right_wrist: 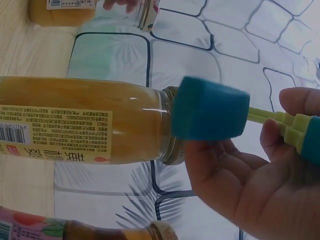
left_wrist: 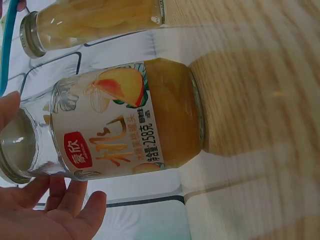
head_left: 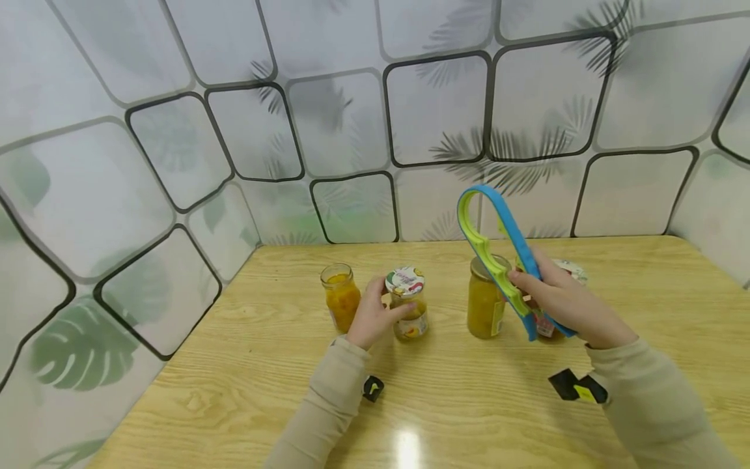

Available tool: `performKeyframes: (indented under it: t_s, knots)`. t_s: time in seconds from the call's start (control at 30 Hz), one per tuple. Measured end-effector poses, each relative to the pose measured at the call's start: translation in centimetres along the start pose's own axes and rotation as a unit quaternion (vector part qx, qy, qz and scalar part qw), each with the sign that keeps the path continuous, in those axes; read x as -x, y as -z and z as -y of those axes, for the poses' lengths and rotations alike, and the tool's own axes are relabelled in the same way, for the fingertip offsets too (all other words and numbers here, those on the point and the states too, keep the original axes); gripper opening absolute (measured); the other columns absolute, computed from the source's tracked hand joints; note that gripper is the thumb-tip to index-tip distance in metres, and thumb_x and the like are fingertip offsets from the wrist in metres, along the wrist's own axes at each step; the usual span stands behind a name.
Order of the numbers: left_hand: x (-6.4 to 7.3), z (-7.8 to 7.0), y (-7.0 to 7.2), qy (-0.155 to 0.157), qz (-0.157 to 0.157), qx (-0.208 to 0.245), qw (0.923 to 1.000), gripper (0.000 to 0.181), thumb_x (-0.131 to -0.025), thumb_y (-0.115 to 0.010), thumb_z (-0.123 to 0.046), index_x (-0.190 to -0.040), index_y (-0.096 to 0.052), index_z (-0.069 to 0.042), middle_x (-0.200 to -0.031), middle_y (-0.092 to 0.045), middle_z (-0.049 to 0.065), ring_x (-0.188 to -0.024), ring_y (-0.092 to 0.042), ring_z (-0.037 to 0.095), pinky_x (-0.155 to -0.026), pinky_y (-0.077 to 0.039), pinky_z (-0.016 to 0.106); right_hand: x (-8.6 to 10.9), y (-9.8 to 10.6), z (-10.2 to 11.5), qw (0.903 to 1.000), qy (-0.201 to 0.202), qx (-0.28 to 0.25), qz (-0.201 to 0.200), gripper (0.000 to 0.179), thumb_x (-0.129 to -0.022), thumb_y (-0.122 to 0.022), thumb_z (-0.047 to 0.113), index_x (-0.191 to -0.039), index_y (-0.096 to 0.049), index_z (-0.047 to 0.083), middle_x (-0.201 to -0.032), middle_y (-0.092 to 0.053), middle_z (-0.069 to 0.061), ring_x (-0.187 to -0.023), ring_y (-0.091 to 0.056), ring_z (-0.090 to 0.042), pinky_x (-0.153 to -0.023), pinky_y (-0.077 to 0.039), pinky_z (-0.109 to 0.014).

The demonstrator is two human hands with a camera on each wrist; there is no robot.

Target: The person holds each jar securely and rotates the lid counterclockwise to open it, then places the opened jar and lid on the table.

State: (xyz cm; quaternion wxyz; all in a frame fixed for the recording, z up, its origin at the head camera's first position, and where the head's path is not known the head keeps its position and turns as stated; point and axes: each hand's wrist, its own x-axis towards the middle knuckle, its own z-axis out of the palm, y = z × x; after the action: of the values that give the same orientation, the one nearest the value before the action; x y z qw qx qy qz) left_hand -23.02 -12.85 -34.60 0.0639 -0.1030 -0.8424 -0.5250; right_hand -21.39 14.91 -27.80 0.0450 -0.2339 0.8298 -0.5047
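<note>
My left hand (head_left: 370, 319) grips a glass jar of peach pieces (left_wrist: 172, 115) by its neck, thumb on the near side. The jar stands upright on the table under a patterned lid (head_left: 405, 280). In my right hand (head_left: 571, 303) is a blue-and-green jar opener (head_left: 513, 229), its looped end raised toward the wall. Behind the opener stands a taller jar of yellow fruit (right_wrist: 135, 117) with a gold-coloured lid; the opener overlaps it in the head view. Another jar with a patterned lid (head_left: 571, 268) is partly hidden by my right hand.
Left of my left hand stands a lidless jar of orange fruit (head_left: 342, 301). All the jars are on a light wooden table (head_left: 263, 365). A patterned wall covering (head_left: 351, 124) rises behind and at the sides. Black pieces with yellow-green marks (head_left: 372, 389) show near both sleeves.
</note>
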Motion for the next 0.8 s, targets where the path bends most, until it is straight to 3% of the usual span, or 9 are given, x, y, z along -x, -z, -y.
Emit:
performKeyframes:
  t_s: [0.17, 0.27, 0.4, 0.57, 0.7, 0.8]
  knots:
    - [0.1, -0.1, 0.4, 0.019, 0.019, 0.003, 0.9996, 0.052, -0.076, -0.07, -0.021, -0.119, -0.044, -0.005, -0.115, -0.046, 0.009, -0.109, -0.043, 0.024, -0.088, -0.039, 0.043, 0.1, 0.1, 0.0, 1.0, 0.006, -0.002, 0.003, 0.028, -0.096, -0.037, 0.023, -0.108, -0.027, 0.0, -0.09, -0.054, -0.017, -0.074, -0.053, -0.024, -0.055, -0.044, -0.035]
    - [0.1, 0.0, 0.6, 0.031, 0.043, 0.022, 0.9984, 0.05, -0.076, -0.071, -0.02, -0.114, -0.043, -0.005, -0.111, -0.049, 0.008, -0.107, -0.046, 0.024, -0.086, -0.041, 0.04, 0.2, 0.1, 0.1, 0.9999, 0.004, -0.013, 0.004, 0.029, -0.096, -0.038, 0.022, -0.111, -0.027, -0.001, -0.092, -0.058, -0.02, -0.073, -0.059, -0.023, -0.048, -0.046, -0.036]
    - [0.0, 0.2, 0.9, 0.043, 0.081, 0.049, 0.9945, 0.05, -0.075, -0.072, -0.016, -0.111, -0.038, -0.004, -0.109, -0.05, 0.009, -0.102, -0.049, 0.024, -0.084, -0.043, 0.038, 0.1, 0.1, 0.3, 0.9999, -0.007, -0.009, -0.006, 0.032, -0.095, -0.04, 0.023, -0.112, -0.029, -0.002, -0.093, -0.056, -0.021, -0.068, -0.057, -0.023, -0.045, -0.046, -0.037]
    - [0.0, 0.4, 0.9, 0.051, 0.126, 0.03, 0.9903, 0.074, -0.069, -0.076, -0.019, -0.127, -0.031, -0.009, -0.116, -0.049, 0.006, -0.11, -0.043, 0.022, -0.096, -0.031, 0.043, 0.4, 0.2, 0.4, 0.9995, -0.022, 0.014, -0.016, 0.044, -0.094, -0.042, 0.027, -0.122, -0.023, -0.001, -0.089, -0.045, -0.018, -0.057, -0.045, -0.022, -0.044, -0.041, -0.036]
    - [0.0, 0.8, 0.6, 0.041, 0.15, 0.014, 0.9877, 0.083, -0.067, -0.078, -0.018, -0.134, -0.03, -0.013, -0.125, -0.045, 0.004, -0.118, -0.037, 0.022, -0.1, -0.025, 0.043, 0.6, 0.2, 0.7, 0.9983, -0.017, 0.046, -0.03, 0.047, -0.093, -0.044, 0.028, -0.121, -0.021, -0.002, -0.087, -0.039, -0.018, -0.063, -0.041, -0.023, -0.05, -0.038, -0.033]
    - [-0.1, 1.0, 0.4, 0.046, 0.155, 0.017, 0.9867, 0.08, -0.068, -0.078, -0.018, -0.133, -0.032, -0.013, -0.127, -0.043, 0.004, -0.119, -0.036, 0.022, -0.1, -0.026, 0.04, 0.7, 0.2, 0.9, 0.9965, -0.006, 0.069, -0.045, 0.049, -0.092, -0.047, 0.027, -0.121, -0.02, -0.003, -0.097, -0.042, -0.021, -0.076, -0.044, -0.027, -0.06, -0.04, -0.034]
